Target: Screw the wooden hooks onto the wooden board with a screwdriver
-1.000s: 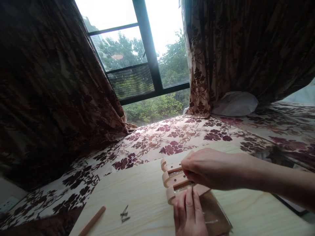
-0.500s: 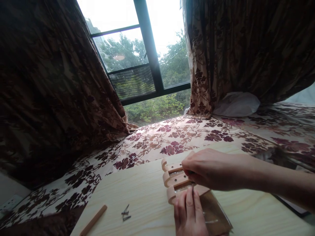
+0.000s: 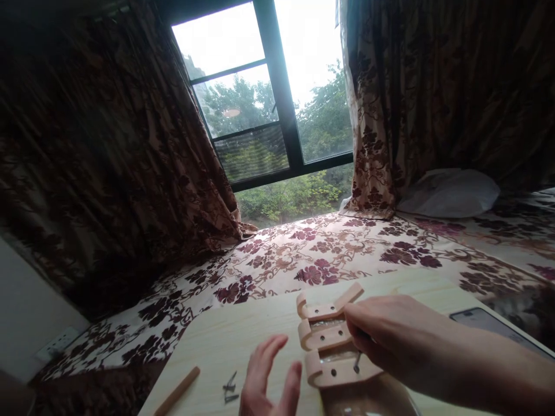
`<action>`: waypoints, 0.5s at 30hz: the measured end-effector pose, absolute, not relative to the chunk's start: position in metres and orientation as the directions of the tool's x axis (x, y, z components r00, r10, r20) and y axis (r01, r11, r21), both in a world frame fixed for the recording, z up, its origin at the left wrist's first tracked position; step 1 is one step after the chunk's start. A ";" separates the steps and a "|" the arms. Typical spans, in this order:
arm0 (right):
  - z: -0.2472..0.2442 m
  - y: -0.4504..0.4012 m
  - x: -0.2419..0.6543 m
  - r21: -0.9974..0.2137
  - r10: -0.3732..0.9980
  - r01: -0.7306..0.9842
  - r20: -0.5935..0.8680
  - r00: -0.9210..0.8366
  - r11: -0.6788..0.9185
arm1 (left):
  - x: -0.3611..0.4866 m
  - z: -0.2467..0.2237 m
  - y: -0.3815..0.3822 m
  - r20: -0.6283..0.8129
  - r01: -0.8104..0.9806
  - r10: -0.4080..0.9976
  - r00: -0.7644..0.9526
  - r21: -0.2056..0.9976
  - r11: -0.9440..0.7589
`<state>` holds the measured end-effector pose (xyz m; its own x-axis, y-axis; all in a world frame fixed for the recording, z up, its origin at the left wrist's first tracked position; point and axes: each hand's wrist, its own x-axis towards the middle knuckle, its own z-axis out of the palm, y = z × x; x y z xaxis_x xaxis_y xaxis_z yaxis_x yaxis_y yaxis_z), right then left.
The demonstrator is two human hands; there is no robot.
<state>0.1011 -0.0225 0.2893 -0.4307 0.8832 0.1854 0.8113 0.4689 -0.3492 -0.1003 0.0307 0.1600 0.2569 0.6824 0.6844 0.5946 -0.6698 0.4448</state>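
Observation:
Three curved light-wood hook pieces (image 3: pixel 342 373) with dark holes lie side by side on a pale wooden board (image 3: pixel 208 332), over a brown, clear-wrapped packet (image 3: pixel 368 398). Closed fingers of my right hand (image 3: pixel 385 332) are above the right part of the hooks; what they hold is hidden. A small metal screw (image 3: pixel 356 362) stands at the nearest hook, just below those fingers. My left hand (image 3: pixel 269 381) is raised off the hooks to their left, thumb and fingers apart, with nothing between them.
Several dark screws (image 3: pixel 230 388) lie left of my left hand. Further left is a wooden stick (image 3: pixel 177 391). A dark flat phone-like object (image 3: pixel 498 329) lies at the board's right. Floral fabric (image 3: pixel 312 248), a window and curtains are beyond.
My left hand has let go at the nearest hook and moved left, its fingers spreading. My right hand has shifted slightly down and right in the picture. The view has shifted too.

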 end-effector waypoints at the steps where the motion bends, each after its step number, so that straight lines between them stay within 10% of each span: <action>1: 0.290 -0.023 0.101 -0.372 0.884 0.802 0.185 -0.430 0.468 | -0.107 0.173 0.035 0.595 0.531 0.749 0.292 0.551 -0.644; 15: 0.300 -0.013 0.095 -0.461 0.833 0.698 0.221 -0.508 0.548 | -0.128 0.181 0.070 0.213 0.245 0.783 0.584 0.874 -0.420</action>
<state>0.0946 -0.0131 0.3001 -0.5075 0.8328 0.2211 0.6982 0.5479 -0.4608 -0.1278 0.0695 0.1813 0.5841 0.7832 0.2130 0.2446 -0.4201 0.8739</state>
